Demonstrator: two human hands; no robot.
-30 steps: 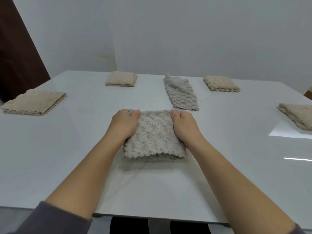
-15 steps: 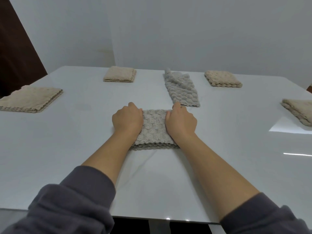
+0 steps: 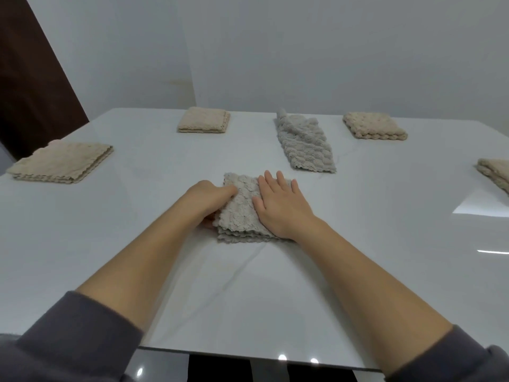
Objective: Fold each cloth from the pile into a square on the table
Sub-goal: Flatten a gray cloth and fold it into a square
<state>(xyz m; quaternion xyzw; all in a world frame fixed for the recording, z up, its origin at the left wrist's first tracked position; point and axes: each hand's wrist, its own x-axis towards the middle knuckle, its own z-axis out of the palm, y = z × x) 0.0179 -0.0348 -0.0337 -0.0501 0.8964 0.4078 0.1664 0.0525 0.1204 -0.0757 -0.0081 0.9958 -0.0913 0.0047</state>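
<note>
Folded grey cloth (image 3: pixel 242 213): it is lying as a layered square about the middle of the table (image 3: pixel 275 299), well clear of every edge.
Left hand (image 3: pixel 209 198): you are gripping the cloth's left side, with your fingers curling over the top and your thumb tucking in beneath the layers.
Right hand (image 3: pixel 281 205): you are pressing it flat on the cloth's right half, fingers straight and slightly spread, grasping nothing.
Grey strip (image 3: pixel 304 144): a longer grey cloth is lying beyond the square, running toward the far edge and not touching it.
Beige squares (image 3: pixel 203 120): four folded ones are sitting well apart. Two are lying near the far edge on either side of the strip, one by the left edge, and one at the right edge, partly out of view.
</note>
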